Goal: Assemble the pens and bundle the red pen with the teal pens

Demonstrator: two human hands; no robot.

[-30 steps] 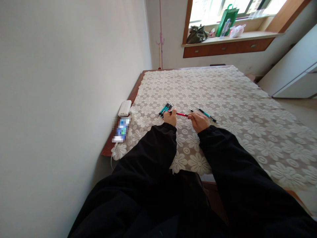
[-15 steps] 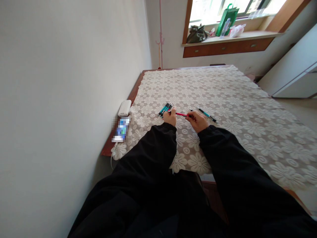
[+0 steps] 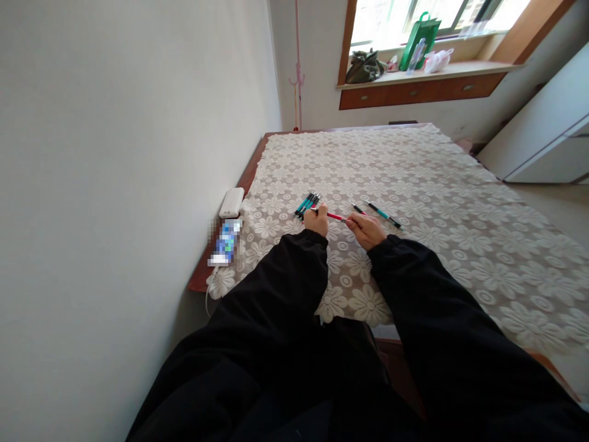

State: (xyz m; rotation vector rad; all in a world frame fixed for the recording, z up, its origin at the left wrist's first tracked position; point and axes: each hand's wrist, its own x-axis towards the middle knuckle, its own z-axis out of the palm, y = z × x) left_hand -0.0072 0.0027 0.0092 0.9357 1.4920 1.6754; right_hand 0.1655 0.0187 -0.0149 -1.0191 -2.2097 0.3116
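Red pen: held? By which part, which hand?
Slim red pen held by both ends: left hand on one end, right hand on the other.

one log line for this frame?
left hand: holds red pen | right hand: same pen | teal pens: on lace cloth

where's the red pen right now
In the head view the red pen is just left of centre, held level between the left hand and right hand, above the lace cloth, beside the teal pen bundle.

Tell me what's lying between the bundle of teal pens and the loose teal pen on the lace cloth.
In the head view, the red pen spans that gap, held at its ends by the left hand and right hand. A short dark pen piece also lies there.
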